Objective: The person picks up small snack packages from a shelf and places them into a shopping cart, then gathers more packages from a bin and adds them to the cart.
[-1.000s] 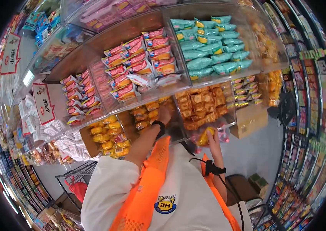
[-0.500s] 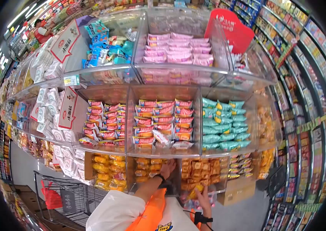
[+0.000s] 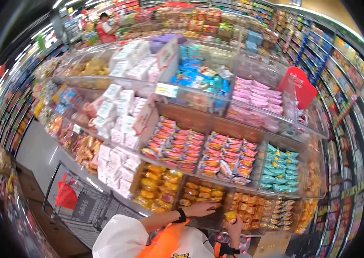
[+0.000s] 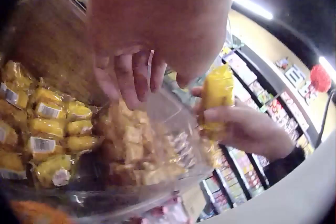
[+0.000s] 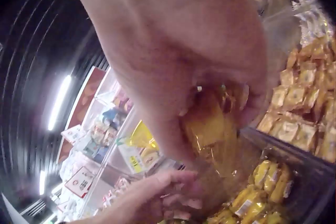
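Observation:
My right hand (image 3: 234, 228) grips a yellow wrapped packet (image 3: 231, 216) upright at the front of the lowest bins. Beside it, my left hand (image 3: 201, 209) is stretched over the bin of small yellow packs (image 3: 199, 193), palm down. In the left wrist view the left hand (image 4: 157, 29) has loosely bent fingers with nothing between them, and the right hand (image 4: 249, 129) holds the yellow packet (image 4: 218, 95) by its side. The right wrist view shows the packet (image 5: 210, 132) between thumb and fingers of the right hand (image 5: 178, 50), with the left hand (image 5: 152, 192) below.
Clear-walled bins rise in tiers, with red packs (image 3: 229, 155), teal packs (image 3: 279, 172) and white packs (image 3: 113, 116). A shopping cart (image 3: 91, 206) with a red bag (image 3: 66, 194) stands at the left. A cardboard box (image 3: 273, 245) is below right. Someone in a red vest (image 3: 105, 32) is farther back.
The head view has tilted up and swung left, showing more bins and the cart. My left hand has come out of the yellow-pack bin toward its front; the right hand still holds the packet.

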`<state>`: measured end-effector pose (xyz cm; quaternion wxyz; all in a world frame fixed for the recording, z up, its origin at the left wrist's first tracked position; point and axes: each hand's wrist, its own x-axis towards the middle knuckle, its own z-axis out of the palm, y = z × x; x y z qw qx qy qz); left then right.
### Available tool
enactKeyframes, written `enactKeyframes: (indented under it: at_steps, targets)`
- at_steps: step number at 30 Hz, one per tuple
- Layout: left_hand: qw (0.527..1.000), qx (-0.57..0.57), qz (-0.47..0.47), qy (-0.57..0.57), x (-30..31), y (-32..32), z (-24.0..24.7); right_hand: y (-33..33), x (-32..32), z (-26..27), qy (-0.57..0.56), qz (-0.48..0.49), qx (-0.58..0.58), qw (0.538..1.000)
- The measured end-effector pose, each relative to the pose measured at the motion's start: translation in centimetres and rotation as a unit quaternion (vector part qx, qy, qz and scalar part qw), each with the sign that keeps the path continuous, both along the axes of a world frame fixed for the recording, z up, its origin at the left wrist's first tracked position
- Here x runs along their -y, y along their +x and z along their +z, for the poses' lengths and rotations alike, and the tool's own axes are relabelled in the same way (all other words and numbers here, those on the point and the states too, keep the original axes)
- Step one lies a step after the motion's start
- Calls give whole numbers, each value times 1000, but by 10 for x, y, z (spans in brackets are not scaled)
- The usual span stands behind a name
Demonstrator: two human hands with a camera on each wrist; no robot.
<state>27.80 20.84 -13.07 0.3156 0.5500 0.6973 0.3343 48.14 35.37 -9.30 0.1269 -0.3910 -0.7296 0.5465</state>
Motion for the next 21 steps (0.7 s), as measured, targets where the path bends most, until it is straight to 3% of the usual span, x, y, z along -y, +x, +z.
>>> enactKeyframes:
  at_steps: [3,7,10,11,14,15,19,20,21]
  targets:
    - [984,168,21,-50,33,-2,68,-27,30,-6,86,98,-22,991]
    - [964,249,51,77,74,-4,59,-60,84,30,113,154,-36,981]
    - [977,168,115,71,106,-6,51,-73,102,21,186,242,-45,951]
    - [967,209,114,87,115,-8,49,-73,108,10,195,246,-46,948]
    - [990,113,78,37,142,-11,82,-82,130,28,146,280,-38,948]
    - [988,96,106,49,147,-8,65,-83,134,24,101,287,-39,952]
    - [985,117,115,55,167,-14,69,-87,150,26,136,296,-69,943]
    - [981,131,132,51,166,-16,43,-87,151,30,139,281,-68,947]
    - [974,180,124,52,165,-21,53,-85,151,35,153,264,-68,950]
